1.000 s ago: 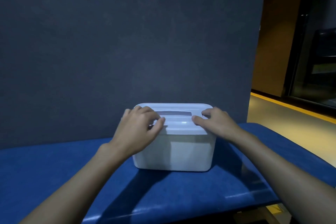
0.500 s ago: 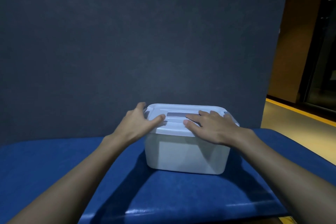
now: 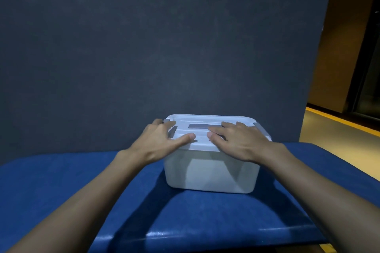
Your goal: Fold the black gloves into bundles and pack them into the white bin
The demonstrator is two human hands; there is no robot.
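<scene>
White bin [image 3: 209, 172] sits lidded on the blue desk [image 3: 61, 191], close against the dark wall [image 3: 164, 47]. Left hand [image 3: 162, 141] and right hand [image 3: 236, 141] both lie spread flat on its lid [image 3: 205, 118], fingers relaxed, gripping nothing.

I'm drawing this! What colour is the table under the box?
The table is dark blue; the head view shows it.

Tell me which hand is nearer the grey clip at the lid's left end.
Left. The left hand touches the grey clip; the right hand rests on the right half of the lid, apart.
</scene>
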